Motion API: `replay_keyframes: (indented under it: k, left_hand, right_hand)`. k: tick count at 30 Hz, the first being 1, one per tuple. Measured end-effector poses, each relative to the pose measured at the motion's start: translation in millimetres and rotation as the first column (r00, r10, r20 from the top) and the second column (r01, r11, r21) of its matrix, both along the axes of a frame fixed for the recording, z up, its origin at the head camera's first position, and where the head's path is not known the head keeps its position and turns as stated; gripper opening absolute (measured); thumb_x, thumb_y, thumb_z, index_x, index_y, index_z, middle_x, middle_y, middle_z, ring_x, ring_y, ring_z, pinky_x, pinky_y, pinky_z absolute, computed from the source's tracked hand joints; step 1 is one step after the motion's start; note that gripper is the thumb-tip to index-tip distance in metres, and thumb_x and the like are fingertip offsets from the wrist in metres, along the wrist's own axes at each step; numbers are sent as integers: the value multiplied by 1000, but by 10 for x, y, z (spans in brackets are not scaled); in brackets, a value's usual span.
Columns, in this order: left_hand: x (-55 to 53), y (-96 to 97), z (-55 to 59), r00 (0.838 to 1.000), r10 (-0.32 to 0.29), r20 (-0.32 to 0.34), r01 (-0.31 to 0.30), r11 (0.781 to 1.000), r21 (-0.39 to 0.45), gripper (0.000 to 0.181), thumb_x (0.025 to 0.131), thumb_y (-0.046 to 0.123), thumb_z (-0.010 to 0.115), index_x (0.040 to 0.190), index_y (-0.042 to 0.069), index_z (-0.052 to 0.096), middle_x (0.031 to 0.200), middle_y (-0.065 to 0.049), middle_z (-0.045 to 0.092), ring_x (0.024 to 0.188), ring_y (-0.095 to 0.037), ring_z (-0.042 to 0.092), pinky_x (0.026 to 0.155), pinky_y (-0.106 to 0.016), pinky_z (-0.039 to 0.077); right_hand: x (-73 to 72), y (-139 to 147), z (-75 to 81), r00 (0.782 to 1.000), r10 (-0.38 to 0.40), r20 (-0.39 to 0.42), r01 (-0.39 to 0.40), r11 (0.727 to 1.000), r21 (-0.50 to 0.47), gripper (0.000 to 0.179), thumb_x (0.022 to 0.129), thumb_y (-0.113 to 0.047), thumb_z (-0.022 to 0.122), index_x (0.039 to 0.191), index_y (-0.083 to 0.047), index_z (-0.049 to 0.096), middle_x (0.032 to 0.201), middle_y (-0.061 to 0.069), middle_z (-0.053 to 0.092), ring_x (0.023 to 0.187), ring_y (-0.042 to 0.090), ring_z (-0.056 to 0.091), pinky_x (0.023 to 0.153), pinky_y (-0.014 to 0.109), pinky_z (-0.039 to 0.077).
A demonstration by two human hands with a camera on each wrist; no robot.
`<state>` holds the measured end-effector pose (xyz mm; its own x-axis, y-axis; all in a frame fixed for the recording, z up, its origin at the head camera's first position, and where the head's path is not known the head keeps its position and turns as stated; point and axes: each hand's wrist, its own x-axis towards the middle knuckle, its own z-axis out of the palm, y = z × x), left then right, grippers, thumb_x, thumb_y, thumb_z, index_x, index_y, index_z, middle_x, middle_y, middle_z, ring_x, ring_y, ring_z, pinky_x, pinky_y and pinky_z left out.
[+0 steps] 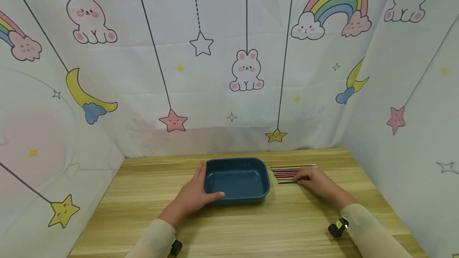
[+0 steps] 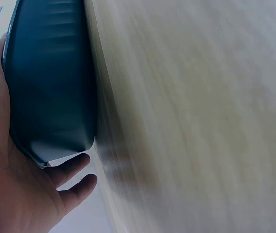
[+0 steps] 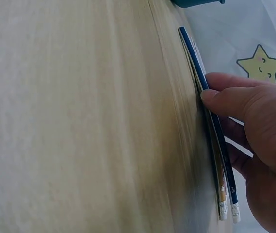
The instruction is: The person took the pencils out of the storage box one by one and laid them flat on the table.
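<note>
A dark blue rectangular container (image 1: pixel 238 201) stands on the wooden table. My left hand (image 1: pixel 191 194) rests against its left end, thumb along the front rim and fingers extended along the side. In the left wrist view, two of that hand's fingertips (image 2: pixel 79 191) stand apart from the container. To the container's right lie several pencils (image 1: pixel 283 174) in a row, dark, red and yellow. My right hand (image 1: pixel 317 180) pinches the nearest one, a dark blue pencil (image 3: pixel 192 48) with a white eraser, between thumb and forefinger. The other pencils are partly hidden behind it in the right wrist view.
The table (image 1: pixel 244 230) has a light wood grain. A white cloth (image 1: pixel 215 90) printed with rabbits, stars and rainbows hangs behind it and at both sides. A small black device (image 1: pixel 337 228) is strapped at the right wrist.
</note>
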<state>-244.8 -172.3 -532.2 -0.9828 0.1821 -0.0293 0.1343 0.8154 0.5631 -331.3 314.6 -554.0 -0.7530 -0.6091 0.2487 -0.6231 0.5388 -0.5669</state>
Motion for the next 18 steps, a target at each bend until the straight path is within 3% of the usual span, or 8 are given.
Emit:
replay_keyframes:
  k: [7, 18]
  left_hand:
    - [-14, -10, -6, 1000, -2, -2, 2, 1000, -8, 141, 86, 82, 78, 179, 10, 1, 186, -11, 1, 128, -41, 70, 103, -61, 57]
    - [-29, -16, -27, 1000, -3, -1, 3, 1000, -17, 141, 86, 84, 77, 179, 9, 1, 186, -11, 1, 127, -41, 71, 102, -60, 58]
  right_hand:
    - [-4, -25, -2, 999, -1, -52, 2, 1000, 16, 20, 100, 3, 78, 109, -12, 87, 107, -1, 80, 102, 24, 74, 89, 39, 61]
    - [-30, -43, -39, 993, -11, -113, 16, 999, 36, 22, 97, 4, 81, 105, -15, 88, 101, -7, 77, 97, 18, 72, 86, 38, 60]
